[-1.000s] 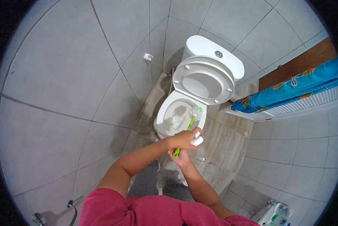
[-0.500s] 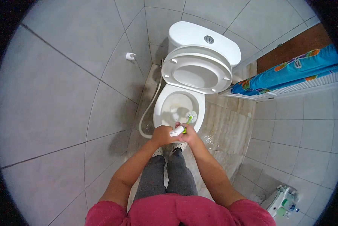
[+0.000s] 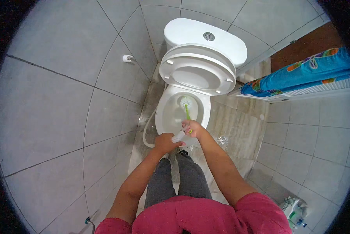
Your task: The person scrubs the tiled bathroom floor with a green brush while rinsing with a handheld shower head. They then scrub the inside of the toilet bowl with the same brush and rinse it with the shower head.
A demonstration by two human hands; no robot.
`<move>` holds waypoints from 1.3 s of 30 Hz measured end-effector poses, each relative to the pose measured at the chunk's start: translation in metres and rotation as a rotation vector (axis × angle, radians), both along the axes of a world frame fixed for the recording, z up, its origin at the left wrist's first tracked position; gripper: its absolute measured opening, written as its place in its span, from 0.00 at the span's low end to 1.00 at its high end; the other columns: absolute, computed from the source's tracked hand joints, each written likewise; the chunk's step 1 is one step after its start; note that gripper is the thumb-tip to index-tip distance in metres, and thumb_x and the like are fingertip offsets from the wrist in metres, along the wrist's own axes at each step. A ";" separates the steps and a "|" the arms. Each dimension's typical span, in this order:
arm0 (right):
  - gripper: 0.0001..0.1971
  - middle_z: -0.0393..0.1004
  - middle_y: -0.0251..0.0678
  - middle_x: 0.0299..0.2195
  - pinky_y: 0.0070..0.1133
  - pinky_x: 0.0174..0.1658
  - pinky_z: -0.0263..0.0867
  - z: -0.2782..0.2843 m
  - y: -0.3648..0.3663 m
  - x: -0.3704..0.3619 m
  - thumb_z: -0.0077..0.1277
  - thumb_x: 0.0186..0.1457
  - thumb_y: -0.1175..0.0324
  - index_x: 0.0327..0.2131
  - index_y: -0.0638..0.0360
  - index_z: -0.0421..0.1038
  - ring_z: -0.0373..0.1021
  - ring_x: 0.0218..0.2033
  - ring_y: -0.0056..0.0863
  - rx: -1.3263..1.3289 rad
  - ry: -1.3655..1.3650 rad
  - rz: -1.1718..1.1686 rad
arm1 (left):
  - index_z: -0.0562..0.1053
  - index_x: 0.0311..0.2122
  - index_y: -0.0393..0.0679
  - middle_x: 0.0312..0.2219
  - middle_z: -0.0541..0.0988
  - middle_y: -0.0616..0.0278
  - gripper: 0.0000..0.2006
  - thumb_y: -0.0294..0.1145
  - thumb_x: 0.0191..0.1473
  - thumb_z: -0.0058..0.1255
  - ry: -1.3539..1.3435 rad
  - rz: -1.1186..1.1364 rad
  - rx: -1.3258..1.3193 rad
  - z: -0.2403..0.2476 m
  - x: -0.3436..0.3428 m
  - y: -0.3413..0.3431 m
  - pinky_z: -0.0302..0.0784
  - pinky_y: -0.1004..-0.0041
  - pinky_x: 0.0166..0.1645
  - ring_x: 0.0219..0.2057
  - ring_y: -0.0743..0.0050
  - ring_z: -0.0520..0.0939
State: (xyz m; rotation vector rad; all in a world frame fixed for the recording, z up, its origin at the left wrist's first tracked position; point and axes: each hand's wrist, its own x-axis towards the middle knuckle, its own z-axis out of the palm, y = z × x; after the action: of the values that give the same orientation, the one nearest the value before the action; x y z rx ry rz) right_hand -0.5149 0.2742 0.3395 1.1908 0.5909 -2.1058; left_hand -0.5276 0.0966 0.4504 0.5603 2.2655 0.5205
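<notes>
My left hand (image 3: 166,143) is closed around a white bidet sprayer (image 3: 178,136) in front of the toilet bowl (image 3: 207,110). The sprayer's head points up toward the bowl, close to my other hand. With my right hand (image 3: 194,129) I grip the green handle of a toilet brush (image 3: 186,103), just above the bowl's front right rim. The brush's round white bristle head is inside the bowl, toward the back. Part of the brush handle is hidden by my fingers.
The toilet seat (image 3: 198,74) stands raised against the tank (image 3: 206,46). A white hose (image 3: 146,134) curves along the bowl's left side. On the left wall is a white holder (image 3: 128,58). A blue patterned cloth (image 3: 295,76) hangs at right; bottles (image 3: 297,214) stand lower right.
The brush head has moved from the bowl's right side to the back middle. My right hand has shifted slightly up and away from my left hand.
</notes>
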 end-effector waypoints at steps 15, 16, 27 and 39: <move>0.15 0.52 0.25 0.13 0.12 0.10 0.42 0.037 0.052 0.089 0.33 0.53 0.53 0.32 0.55 0.58 0.46 0.09 0.13 0.355 -0.059 0.220 | 0.72 0.24 0.36 0.22 0.73 0.47 0.37 0.70 0.30 0.41 0.249 0.339 -0.134 -0.026 -0.064 -0.007 0.69 0.63 0.31 0.28 0.53 0.75; 0.15 0.52 0.25 0.12 0.12 0.10 0.42 0.038 0.052 0.093 0.33 0.53 0.53 0.32 0.55 0.58 0.46 0.09 0.13 0.346 -0.039 0.213 | 0.72 0.25 0.36 0.24 0.74 0.47 0.37 0.69 0.30 0.42 0.187 0.345 -0.148 -0.028 -0.070 -0.014 0.68 0.63 0.34 0.29 0.52 0.75; 0.19 0.65 0.40 0.18 0.27 0.18 0.59 0.003 0.060 0.101 0.36 0.50 0.54 0.30 0.63 0.64 0.63 0.16 0.30 1.037 0.116 0.771 | 0.72 0.25 0.35 0.24 0.74 0.47 0.39 0.71 0.30 0.40 0.101 0.202 -0.238 -0.025 -0.043 -0.039 0.69 0.63 0.33 0.29 0.53 0.75; 0.12 0.67 0.53 0.27 0.36 0.35 0.60 -0.123 -0.031 0.042 0.34 0.47 0.68 0.25 0.66 0.66 0.64 0.30 0.49 1.414 0.830 1.051 | 0.72 0.23 0.38 0.17 0.73 0.50 0.37 0.71 0.28 0.42 -0.081 0.192 -0.275 -0.064 -0.001 -0.032 0.69 0.62 0.30 0.24 0.51 0.75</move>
State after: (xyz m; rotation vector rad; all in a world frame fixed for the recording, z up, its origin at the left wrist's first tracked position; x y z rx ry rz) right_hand -0.4730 0.2431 0.2166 0.1804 2.5977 -0.9358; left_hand -0.5288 0.0648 0.3865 0.1820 2.2747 0.3093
